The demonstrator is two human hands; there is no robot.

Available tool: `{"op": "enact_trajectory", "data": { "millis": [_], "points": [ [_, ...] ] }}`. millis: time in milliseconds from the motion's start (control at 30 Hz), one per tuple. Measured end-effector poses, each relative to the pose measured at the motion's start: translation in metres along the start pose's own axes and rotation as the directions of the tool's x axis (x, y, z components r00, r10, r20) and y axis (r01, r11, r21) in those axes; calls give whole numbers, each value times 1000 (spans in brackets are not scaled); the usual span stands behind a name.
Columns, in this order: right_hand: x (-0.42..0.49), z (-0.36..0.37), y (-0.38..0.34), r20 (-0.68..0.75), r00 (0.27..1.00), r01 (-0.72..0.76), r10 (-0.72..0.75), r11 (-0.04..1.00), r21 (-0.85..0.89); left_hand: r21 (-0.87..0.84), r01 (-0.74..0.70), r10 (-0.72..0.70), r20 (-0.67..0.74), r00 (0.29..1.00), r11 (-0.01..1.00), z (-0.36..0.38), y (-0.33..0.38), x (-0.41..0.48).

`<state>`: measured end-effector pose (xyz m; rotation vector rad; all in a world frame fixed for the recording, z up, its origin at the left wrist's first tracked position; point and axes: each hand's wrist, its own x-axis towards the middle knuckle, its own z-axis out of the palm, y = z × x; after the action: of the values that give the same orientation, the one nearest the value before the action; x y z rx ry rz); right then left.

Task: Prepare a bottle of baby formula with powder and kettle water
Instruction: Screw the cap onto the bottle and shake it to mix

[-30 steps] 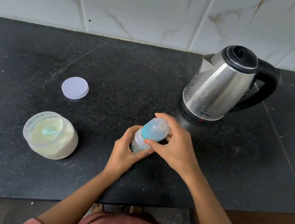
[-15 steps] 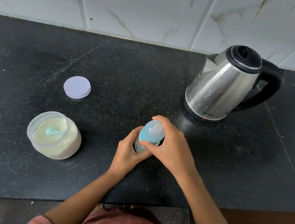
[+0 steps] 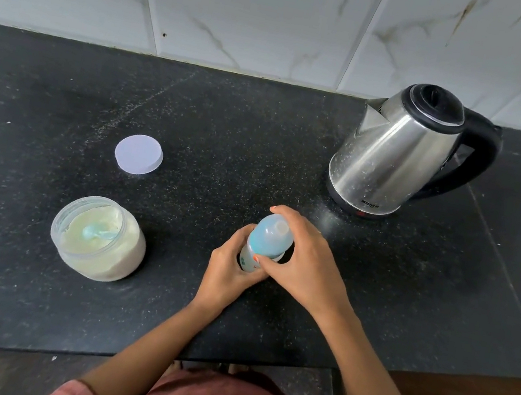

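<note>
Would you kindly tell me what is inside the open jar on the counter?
The jar holds pale yellow powder nearly up to its rim, with a light blue scoop lying in it. The powder covers part of the scoop, so its full shape cannot be seen.

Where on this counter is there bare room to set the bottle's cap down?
Widest bare patch: the counter between the lid and the kettle, back to the wall. Also bare: in front of the kettle, right of the right hand. Crowded: mid-front, where it and the left hand grip the bottle, with the open jar to their left.
</note>
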<state>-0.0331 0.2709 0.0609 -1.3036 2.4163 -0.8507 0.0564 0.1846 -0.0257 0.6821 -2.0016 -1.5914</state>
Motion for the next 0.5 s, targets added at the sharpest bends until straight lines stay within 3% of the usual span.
{"op": "enact_trajectory", "data": {
  "millis": [233,367,433,500],
  "points": [
    [3,3,0,-38,999,-2,0,998,-62,20,-9,9,-11,1000,1000,0,-1,0],
    [0,9,-5,-109,992,-76,66,993,-87,13,-11,11,-25,1000,1000,0,2,0],
    [1,10,-3,-75,992,-111,105,991,-70,8,-13,13,-18,1000,1000,0,2,0],
    [1,6,3,31,992,-122,120,990,68,-3,-2,2,-5,1000,1000,0,0,0]
  ]
}}
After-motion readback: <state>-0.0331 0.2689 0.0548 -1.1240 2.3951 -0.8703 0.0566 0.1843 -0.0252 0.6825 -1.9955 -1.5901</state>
